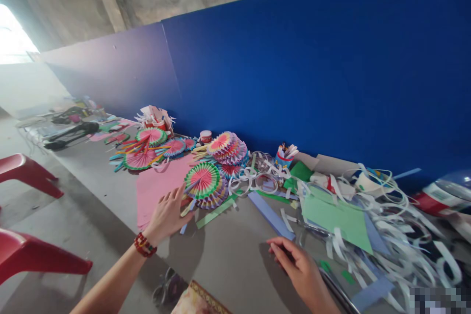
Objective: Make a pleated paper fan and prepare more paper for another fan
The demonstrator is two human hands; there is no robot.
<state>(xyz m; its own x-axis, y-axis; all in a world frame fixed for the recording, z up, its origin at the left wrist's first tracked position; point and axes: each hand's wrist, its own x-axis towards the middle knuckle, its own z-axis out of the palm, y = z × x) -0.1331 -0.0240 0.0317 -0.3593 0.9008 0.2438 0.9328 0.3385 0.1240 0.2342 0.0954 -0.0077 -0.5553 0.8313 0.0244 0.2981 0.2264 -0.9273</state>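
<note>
My left hand [167,213], with a red beaded bracelet [144,245] at the wrist, reaches to a round folded paper fan [203,179]. This fan is pink in the middle with a green and white rim and lies on other pleated fans. My left fingers are stretched out and the thumb is apart, around the fans' stick ends; any contact is hard to judge. Above the grey table, my right hand [300,272] is loosely curled, with nothing visible in it. A purple paper strip [271,216] and a green strip [218,211] lie between the hands.
Pink paper [154,191] and more fans [142,157] lie to the left. Curled white strips [401,235], green paper [336,216] and a cup of pens [284,155] are at the right. A blue partition [312,68] stands behind; red stools [40,255] stand left.
</note>
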